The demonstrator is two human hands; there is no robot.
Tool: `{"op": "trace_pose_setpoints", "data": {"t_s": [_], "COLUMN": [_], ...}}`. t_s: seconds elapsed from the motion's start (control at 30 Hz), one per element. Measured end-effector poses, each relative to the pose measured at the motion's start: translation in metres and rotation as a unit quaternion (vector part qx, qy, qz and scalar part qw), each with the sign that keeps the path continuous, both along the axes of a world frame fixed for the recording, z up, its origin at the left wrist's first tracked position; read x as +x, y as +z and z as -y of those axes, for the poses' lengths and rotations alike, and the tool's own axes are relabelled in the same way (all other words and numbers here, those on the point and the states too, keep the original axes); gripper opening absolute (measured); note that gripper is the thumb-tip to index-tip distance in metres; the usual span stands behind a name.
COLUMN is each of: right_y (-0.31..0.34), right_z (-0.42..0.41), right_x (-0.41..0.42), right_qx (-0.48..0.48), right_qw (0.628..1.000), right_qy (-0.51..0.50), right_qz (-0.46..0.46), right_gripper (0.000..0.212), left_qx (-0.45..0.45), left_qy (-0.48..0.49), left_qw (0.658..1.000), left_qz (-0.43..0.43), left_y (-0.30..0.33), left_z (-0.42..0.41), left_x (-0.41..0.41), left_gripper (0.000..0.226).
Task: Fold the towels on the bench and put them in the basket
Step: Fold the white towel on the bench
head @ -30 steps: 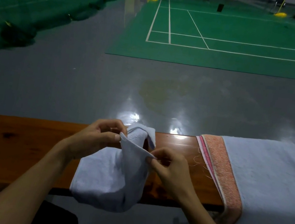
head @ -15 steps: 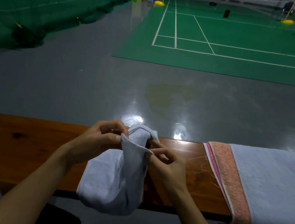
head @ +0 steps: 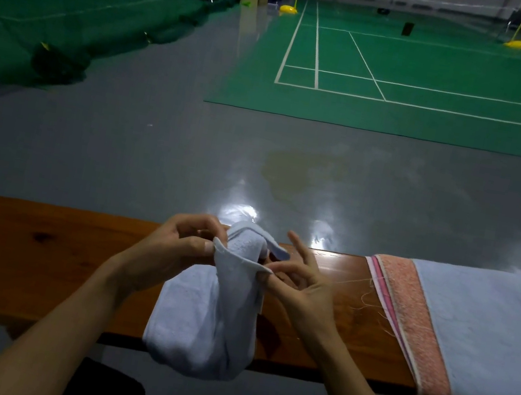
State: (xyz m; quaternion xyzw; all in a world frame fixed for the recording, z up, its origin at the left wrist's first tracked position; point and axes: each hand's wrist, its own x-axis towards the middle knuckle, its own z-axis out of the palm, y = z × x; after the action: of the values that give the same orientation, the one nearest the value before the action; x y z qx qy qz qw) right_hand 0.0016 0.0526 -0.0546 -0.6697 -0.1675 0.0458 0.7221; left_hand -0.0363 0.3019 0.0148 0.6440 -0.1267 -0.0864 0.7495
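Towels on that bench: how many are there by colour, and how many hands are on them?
Small white towel, held up at one edge by both hands: 1
Large white towel with a pink border, lying flat across the bench: 1
Hands pinching the small one: 2, left hand and right hand
Total: 2 towels, 2 hands

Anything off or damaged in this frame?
Yes. The big towel has loose threads trailing from its pink border across the bench, so that edge looks frayed. The small towel, pinched by left hand and right hand, is bunched and overhangs the front edge.
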Motion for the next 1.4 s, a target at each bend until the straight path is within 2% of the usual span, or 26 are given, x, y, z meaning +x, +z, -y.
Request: {"op": "trace_pose_setpoints", "data": {"t_s": [0.1,0.17,0.27,0.33,0.4,0.43,0.5,0.6,0.9,1.03,1.13,1.2,1.33,1.4], "right_y": [0.003,0.008,0.016,0.021,0.027,0.030,0.035,0.045,0.080,0.093,0.100,0.103,0.115,0.124], "right_z": [0.001,0.007,0.023,0.033,0.038,0.038,0.038,0.037,0.035,0.036,0.040,0.045,0.053,0.053], "right_x": [0.000,0.005,0.018,0.025,0.026,0.026,0.026,0.026,0.019,0.017,0.021,0.024,0.023,0.017], "right_qx": [-0.002,-0.075,-0.217,-0.269,-0.320,-0.344,-0.371,-0.373,-0.372,-0.344,-0.342,-0.326,-0.264,-0.204], "right_qw": [1.000,0.996,0.958,0.930,0.905,0.893,0.873,0.855,0.848,0.862,0.864,0.879,0.927,0.956], "right_qy": [0.017,-0.016,-0.083,-0.098,-0.089,-0.085,-0.097,-0.119,-0.169,-0.198,-0.210,-0.198,-0.137,-0.104], "right_qz": [-0.022,0.039,0.170,0.231,0.265,0.276,0.301,0.340,0.339,0.316,0.305,0.284,0.227,0.181], "right_gripper": [0.007,0.009,0.010,0.013,0.016,0.016,0.014,0.012,0.021,0.027,0.017,0.012,0.013,0.010], "left_qx": [0.021,0.085,0.248,0.391,0.521,0.550,0.563,0.554,0.410,0.317,0.239,0.196,0.163,0.150], "left_qy": [0.006,0.035,0.083,0.109,0.142,0.164,0.202,0.255,0.332,0.334,0.332,0.331,0.296,0.269], "left_qw": [1.000,0.995,0.962,0.901,0.804,0.768,0.730,0.705,0.771,0.832,0.877,0.899,0.933,0.947], "left_qz": [0.009,0.035,0.080,0.152,0.248,0.285,0.332,0.362,0.357,0.310,0.253,0.209,0.124,0.095], "left_y": [-0.001,-0.001,-0.007,-0.016,-0.023,-0.025,-0.023,-0.020,0.008,0.024,0.034,0.042,0.051,0.053], "left_z": [-0.002,-0.006,-0.014,-0.018,-0.019,-0.018,-0.017,-0.010,0.013,0.023,0.029,0.029,0.025,0.024], "left_x": [-0.001,-0.001,0.001,0.004,0.006,0.008,0.013,0.015,0.018,0.015,0.012,0.011,0.006,0.003], "left_gripper": [0.005,0.006,0.004,0.003,0.012,0.017,0.026,0.035,0.027,0.025,0.031,0.042,0.028,0.031]}}
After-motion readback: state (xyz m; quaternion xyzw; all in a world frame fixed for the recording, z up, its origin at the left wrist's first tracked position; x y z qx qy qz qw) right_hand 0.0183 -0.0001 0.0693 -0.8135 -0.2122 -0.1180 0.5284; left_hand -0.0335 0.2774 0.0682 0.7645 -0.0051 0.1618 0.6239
